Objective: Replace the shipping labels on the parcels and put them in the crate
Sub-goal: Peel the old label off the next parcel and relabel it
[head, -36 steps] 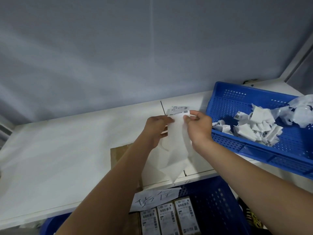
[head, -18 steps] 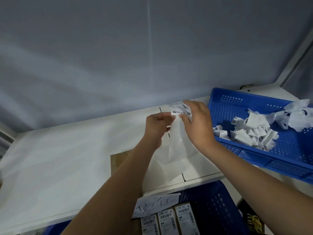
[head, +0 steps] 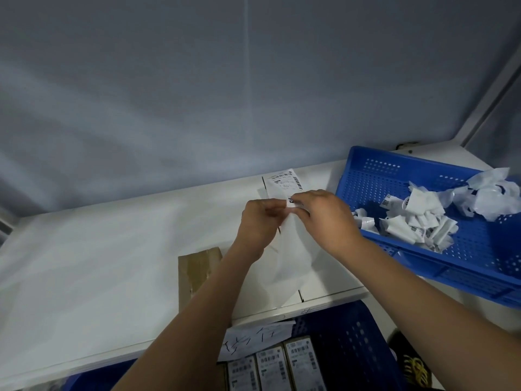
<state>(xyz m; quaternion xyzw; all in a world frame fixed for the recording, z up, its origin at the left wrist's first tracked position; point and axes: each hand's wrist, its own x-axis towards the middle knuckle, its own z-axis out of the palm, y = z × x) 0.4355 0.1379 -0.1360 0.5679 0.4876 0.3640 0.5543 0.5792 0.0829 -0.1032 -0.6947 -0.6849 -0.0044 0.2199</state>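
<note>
A shipping label point(head: 284, 184), a thin white slip printed with barcodes and small black text, stands up above the person's two hands over the middle of the white table point(head: 93, 258). Below it hangs its backing sheet point(head: 290, 258), a smooth, glossy, translucent paper that drapes down toward the table's near edge. The left hand point(head: 260, 224) has its fingers curled in, pinching the paper at the seam where label and backing meet. The right hand point(head: 324, 215), at three o'clock from the left one, pinches the label's lower edge between thumb and fingertips.

At eight o'clock from the hands a flat brown cardboard parcel point(head: 197, 273) lies on the table, its matte face crossed with shiny clear tape and partly covered by the left forearm.

At three o'clock sits a blue plastic tray point(head: 375, 176), its walls and floor perforated with rows of small holes; it holds a heap of crumpled white paper scraps point(head: 423, 218), some showing barcodes.

At six o'clock, below the table's edge, a blue perforated crate point(head: 355, 342) holds three narrow boxes point(head: 275, 371) side by side, each with a white barcode label on top. A white handwritten note point(head: 256, 338) hangs at the crate's far rim.
</note>
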